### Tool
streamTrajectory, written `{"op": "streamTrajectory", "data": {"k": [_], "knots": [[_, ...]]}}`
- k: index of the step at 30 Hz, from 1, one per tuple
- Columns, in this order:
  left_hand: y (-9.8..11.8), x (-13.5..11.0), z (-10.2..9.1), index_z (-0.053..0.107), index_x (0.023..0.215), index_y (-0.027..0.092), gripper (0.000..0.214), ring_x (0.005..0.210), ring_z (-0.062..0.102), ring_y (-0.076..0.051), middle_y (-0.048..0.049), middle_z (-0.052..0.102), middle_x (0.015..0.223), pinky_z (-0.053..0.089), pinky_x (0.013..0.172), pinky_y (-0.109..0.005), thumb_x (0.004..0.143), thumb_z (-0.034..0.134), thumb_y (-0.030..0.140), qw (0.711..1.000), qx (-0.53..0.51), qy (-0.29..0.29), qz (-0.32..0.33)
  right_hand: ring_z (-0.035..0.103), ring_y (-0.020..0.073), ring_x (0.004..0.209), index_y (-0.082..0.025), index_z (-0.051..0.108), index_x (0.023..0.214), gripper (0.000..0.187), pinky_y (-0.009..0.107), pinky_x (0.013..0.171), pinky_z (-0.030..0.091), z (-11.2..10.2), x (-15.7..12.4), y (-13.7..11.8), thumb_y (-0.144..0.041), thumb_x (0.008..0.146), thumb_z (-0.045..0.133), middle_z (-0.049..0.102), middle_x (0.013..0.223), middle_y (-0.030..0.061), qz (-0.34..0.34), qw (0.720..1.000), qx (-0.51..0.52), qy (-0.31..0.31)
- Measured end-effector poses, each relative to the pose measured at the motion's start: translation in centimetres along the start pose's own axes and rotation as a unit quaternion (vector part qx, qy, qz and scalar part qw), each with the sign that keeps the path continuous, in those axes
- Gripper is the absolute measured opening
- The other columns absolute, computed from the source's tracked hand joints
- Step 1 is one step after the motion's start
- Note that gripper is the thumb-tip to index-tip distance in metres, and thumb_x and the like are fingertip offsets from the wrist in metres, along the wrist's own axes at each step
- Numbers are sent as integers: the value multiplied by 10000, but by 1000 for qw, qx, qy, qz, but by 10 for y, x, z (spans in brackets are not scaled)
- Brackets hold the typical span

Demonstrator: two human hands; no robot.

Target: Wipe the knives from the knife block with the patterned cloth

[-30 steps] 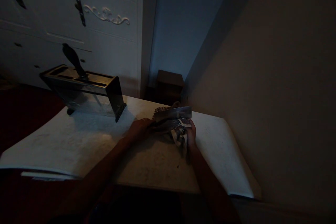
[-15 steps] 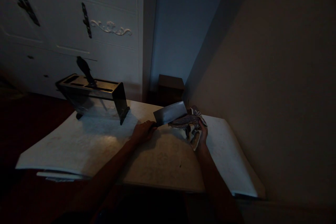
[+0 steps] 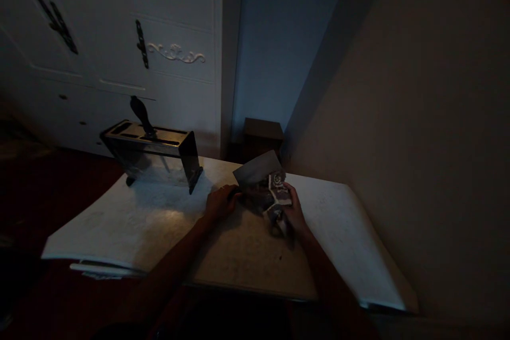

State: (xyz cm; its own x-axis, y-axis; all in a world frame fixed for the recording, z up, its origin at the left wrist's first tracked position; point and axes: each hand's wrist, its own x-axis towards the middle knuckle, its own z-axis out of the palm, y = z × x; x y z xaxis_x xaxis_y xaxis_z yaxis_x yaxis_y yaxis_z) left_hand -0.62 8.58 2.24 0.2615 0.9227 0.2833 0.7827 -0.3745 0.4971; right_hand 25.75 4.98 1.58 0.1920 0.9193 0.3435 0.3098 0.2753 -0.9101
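My left hand [image 3: 220, 203] is closed around the dark handle of a cleaver [image 3: 255, 171], whose broad blade points up and to the right above the table. Bunched in my right hand [image 3: 295, 211] is a patterned cloth [image 3: 280, 194], dark with pale edging. It lies against the near face of the blade and covers its lower part, and a loose end hangs below. The cloth is slightly blurred, and my right fingertips are partly hidden behind it.
A knife block [image 3: 149, 141] with one black-handled knife [image 3: 141, 114] stands on the left of the white-covered table [image 3: 171, 234]. Behind are a white cabinet [image 3: 179, 5] and a brown box [image 3: 263, 128]. A wall [image 3: 398, 117] borders the right side.
My right hand has moved left with the cloth, from the blade's far end toward its middle and handle. The cleaver stays in my left hand. The whole view has shifted slightly.
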Motion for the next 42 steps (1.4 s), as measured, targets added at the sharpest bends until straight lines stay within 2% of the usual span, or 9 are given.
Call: {"op": "streamTrajectory", "data": {"k": [3, 6, 9, 12, 17, 26, 29, 34, 42], "knots": [[-1, 3, 2, 638, 1187, 190, 350, 998, 665, -236, -78, 708, 1134, 497, 840, -338, 946, 484, 392, 1000, -2, 24, 3, 441, 333, 1348, -239, 518, 1357, 772, 539, 1140, 325, 7, 0, 2, -334, 625, 744, 494, 1440, 116, -43, 988, -121, -88], [-2, 6, 5, 640, 1188, 198, 338, 989, 667, -229, -76, 710, 1130, 498, 833, -332, 939, 503, 380, 999, -8, 43, 0, 422, 352, 1365, -208, 475, 1420, 825, 540, 1144, 323, 10, 3, -8, -362, 658, 754, 453, 1482, 134, -62, 977, -166, -119], [-3, 10, 8, 642, 1188, 202, 336, 955, 674, -227, -73, 714, 1111, 502, 795, -322, 934, 518, 383, 999, -7, 50, 0, 558, 310, 1227, -205, 546, 1362, 637, 476, 1062, 430, 9, 6, -24, -337, 751, 667, 578, 1364, 113, -43, 981, -161, -100], [-4, 12, 12, 645, 1186, 204, 340, 924, 678, -222, -70, 718, 1077, 504, 761, -311, 934, 520, 395, 998, -8, 62, 2, 657, 258, 945, -182, 688, 1114, 403, 401, 882, 523, 3, 8, -34, -340, 746, 648, 709, 1068, 88, -27, 986, -149, -67], [-5, 13, 16, 657, 1161, 218, 323, 890, 678, -203, -57, 728, 1021, 509, 756, -297, 919, 547, 402, 995, -33, 88, 24, 606, 216, 822, -182, 684, 874, 230, 341, 760, 500, 0, 12, -47, -377, 754, 658, 672, 866, 52, -134, 980, -146, 1], [-4, 6, 11, 643, 1163, 206, 323, 860, 688, -189, -58, 729, 1012, 495, 708, -277, 867, 537, 280, 989, -62, 95, 91, 581, 261, 1086, -214, 632, 1179, 340, 426, 907, 485, 41, 24, -58, -269, 858, 532, 628, 1154, 104, -323, 930, -178, 3], [-6, 5, 13, 679, 1033, 202, 256, 811, 687, -192, -62, 731, 982, 479, 658, -269, 811, 567, 260, 989, -50, 92, 106, 569, 265, 1103, -204, 621, 1205, 370, 434, 934, 464, 53, 28, -63, -251, 845, 548, 627, 1156, 111, -361, 905, -223, -19], [-9, 5, 18, 675, 804, 172, 132, 696, 664, -201, -87, 704, 815, 465, 608, -276, 764, 583, 258, 988, -18, 116, 99, 530, 274, 1130, -150, 620, 1227, 426, 427, 970, 425, 67, 26, -68, -186, 804, 584, 605, 1202, 143, -334, 887, -315, -55], [-3, 1, 12, 657, 1143, 184, 337, 885, 697, -202, -90, 731, 1056, 517, 725, -280, 847, 540, 294, 984, -58, 138, 93, 539, 266, 1038, -184, 662, 1190, 438, 397, 889, 438, 57, 18, -51, -141, 761, 582, 630, 1136, 124, -262, 894, -359, -61]]}}
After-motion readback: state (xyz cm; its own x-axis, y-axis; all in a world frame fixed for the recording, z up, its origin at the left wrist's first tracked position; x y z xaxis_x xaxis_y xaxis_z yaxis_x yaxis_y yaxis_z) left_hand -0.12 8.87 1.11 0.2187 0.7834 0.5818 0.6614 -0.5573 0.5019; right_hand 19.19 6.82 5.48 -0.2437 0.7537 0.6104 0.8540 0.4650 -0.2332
